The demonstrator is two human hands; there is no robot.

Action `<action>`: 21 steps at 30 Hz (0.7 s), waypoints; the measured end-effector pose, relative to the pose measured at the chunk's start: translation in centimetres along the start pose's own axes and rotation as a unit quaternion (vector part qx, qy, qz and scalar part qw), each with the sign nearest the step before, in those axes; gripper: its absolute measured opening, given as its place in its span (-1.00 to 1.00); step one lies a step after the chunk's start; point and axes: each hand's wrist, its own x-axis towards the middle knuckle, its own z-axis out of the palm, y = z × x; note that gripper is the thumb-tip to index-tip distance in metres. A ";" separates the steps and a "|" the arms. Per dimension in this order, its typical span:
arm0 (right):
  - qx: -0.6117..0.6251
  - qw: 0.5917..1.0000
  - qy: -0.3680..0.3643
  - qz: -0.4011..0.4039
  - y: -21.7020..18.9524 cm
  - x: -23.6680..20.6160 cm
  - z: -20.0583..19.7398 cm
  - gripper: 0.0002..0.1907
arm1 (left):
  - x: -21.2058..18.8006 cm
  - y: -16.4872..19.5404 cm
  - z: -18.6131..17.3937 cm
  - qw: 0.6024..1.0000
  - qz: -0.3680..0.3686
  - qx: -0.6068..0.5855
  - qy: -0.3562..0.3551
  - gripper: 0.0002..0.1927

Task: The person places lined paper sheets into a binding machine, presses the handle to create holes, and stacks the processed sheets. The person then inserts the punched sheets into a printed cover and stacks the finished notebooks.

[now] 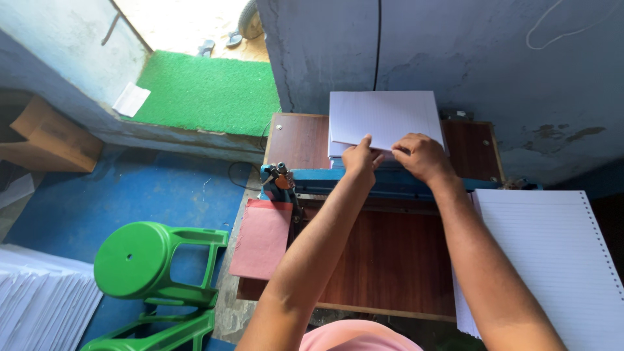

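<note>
Both hands, left hand (359, 158) and right hand (418, 156), have fingers pinching the white ruled paper stack (383, 117) behind the blue metal punching machine (390, 182); uneven pressure there could probably skew the sheets.

Daylight is pouring in through the doorway above the green mat (207, 91), overexposing the ground beyond it, while everything nearer is staying evenly lit, sharp, and bending slightly at the edges.
</note>
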 end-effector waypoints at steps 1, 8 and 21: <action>0.013 1.000 0.006 0.002 0.0 -0.2 0.1 -0.84 | 0.0 0.0 0.1 1.000 0.008 0.012 0.007 -0.61; 0.196 0.949 0.160 0.185 -2.5 -2.6 0.5 -0.73 | 0.0 0.1 0.1 0.998 0.022 0.042 0.050 -0.74; 0.706 0.539 0.193 0.417 -1.3 -3.5 2.0 -0.50 | -0.4 0.3 -2.5 0.999 0.027 0.016 0.009 -0.75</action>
